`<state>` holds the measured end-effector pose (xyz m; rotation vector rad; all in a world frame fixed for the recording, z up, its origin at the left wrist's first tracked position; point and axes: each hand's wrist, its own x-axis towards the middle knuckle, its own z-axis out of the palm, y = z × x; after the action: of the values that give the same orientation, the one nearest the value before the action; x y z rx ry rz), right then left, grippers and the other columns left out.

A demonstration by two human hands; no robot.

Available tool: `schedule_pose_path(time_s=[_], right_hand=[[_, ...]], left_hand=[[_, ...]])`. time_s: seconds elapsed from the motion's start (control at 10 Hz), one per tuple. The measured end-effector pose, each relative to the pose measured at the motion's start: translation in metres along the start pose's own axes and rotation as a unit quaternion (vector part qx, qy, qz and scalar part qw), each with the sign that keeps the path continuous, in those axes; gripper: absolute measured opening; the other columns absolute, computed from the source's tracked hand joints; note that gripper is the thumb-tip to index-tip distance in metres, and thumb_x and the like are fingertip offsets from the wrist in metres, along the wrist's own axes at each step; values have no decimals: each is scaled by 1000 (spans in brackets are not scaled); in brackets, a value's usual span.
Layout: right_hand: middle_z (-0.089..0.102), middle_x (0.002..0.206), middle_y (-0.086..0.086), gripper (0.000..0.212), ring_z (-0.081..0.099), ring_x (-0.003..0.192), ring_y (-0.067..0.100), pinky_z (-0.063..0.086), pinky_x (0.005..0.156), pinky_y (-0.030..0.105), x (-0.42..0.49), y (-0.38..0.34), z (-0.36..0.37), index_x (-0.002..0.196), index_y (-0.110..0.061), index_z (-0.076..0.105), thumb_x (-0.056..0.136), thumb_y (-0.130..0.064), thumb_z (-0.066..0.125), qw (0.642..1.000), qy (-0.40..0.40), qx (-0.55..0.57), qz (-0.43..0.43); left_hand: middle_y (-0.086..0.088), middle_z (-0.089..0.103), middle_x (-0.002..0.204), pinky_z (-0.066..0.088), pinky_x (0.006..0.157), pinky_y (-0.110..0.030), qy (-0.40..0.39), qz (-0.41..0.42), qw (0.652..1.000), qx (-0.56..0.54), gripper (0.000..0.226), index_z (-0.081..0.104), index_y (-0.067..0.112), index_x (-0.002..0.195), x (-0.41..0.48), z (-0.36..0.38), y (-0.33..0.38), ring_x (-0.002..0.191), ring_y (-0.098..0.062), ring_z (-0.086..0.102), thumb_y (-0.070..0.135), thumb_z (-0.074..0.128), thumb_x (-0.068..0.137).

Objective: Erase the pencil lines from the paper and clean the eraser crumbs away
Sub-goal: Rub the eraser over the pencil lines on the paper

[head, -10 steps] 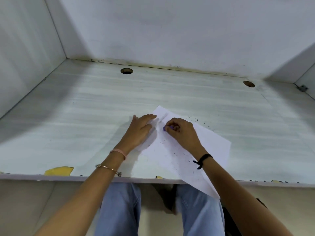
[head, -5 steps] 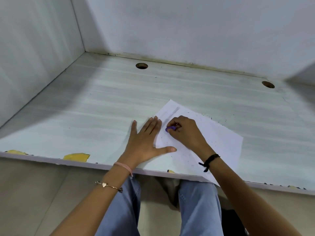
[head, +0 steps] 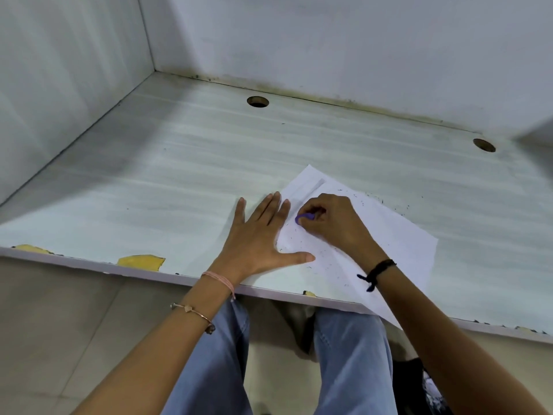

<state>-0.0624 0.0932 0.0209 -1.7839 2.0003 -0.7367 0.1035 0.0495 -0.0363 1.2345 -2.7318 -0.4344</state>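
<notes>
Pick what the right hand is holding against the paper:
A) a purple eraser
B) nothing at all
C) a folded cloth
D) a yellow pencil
A: the right hand has its fingers curled round a small purple eraser and holds it down on the paper.

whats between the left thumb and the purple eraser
Head view: only paper speckled with dark crumbs lies between the thumb of the left hand and the purple eraser in the right hand.
</notes>
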Motion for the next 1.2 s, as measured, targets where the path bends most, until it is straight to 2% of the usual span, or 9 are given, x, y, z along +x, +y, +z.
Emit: schedule_pose_path(time_s=[0.1,0.3,0.4,0.6,0.7,0.8,0.9,1.1,1.2], right_hand=[[66,77,-2,7,59,69,8,44,64,17,-13,-13,7,84,-15,75,78,-14,72,995,-84,-16,-44],[62,71,-8,5,55,66,5,42,65,21,6,1,-5,82,-13,74,78,-12,70,1000,-2,-24,7],[66,77,-1,6,60,71,11,46,65,22,-12,-14,5,83,-14,74,78,-14,71,996,-81,-17,-36],[64,71,-6,4,57,68,9,46,67,24,7,2,-5,79,-14,74,77,-13,71,1000,-6,-19,11],[66,74,-3,5,58,66,6,45,63,19,-11,-13,4,81,-15,74,77,-14,72,996,-85,-15,-35],[67,74,-4,4,59,66,6,46,64,20,-3,-4,-3,81,-16,75,77,-16,73,997,-73,-10,-14],[65,70,-7,3,56,64,5,43,64,21,6,3,-7,79,-13,74,77,-14,72,1000,-10,-10,13],[68,73,-4,5,59,65,6,44,61,15,-8,-9,0,81,-17,76,76,-17,74,995,-96,-3,-28],[68,74,-1,3,61,69,12,48,67,25,9,7,-9,79,-13,75,77,-15,73,1000,-9,-11,11]], left_hand=[[2,-13,164,-13,117,-56,7,9,1000,14,118,-6,23,157,1,-1,0,148,-7,-19,94,27,69],[3,-14,164,-16,116,-55,0,6,1000,-4,117,-6,25,157,-2,-3,1,147,-7,-20,94,30,70],[1,-13,164,-13,117,-57,8,11,1000,16,118,-7,23,157,1,-1,0,148,-8,-18,94,25,68],[3,-14,164,-16,116,-56,-3,4,1000,2,117,-7,25,156,0,-2,1,147,-7,-21,94,28,69],[1,-14,164,-14,116,-57,7,10,1000,23,119,-7,23,157,2,0,0,148,-8,-19,96,21,66],[2,-14,164,-15,116,-56,3,7,1000,13,119,-6,24,157,1,0,0,148,-8,-19,96,24,67],[3,-14,164,-17,116,-55,1,4,1000,-2,116,-6,26,157,0,-2,1,147,-6,-20,94,30,69],[2,-14,164,-15,116,-56,1,6,1000,24,120,-7,24,157,2,-1,0,148,-8,-19,97,20,65],[4,-15,163,-17,116,-55,-7,1,1000,2,117,-7,27,156,1,-1,1,147,-6,-21,95,28,68]])
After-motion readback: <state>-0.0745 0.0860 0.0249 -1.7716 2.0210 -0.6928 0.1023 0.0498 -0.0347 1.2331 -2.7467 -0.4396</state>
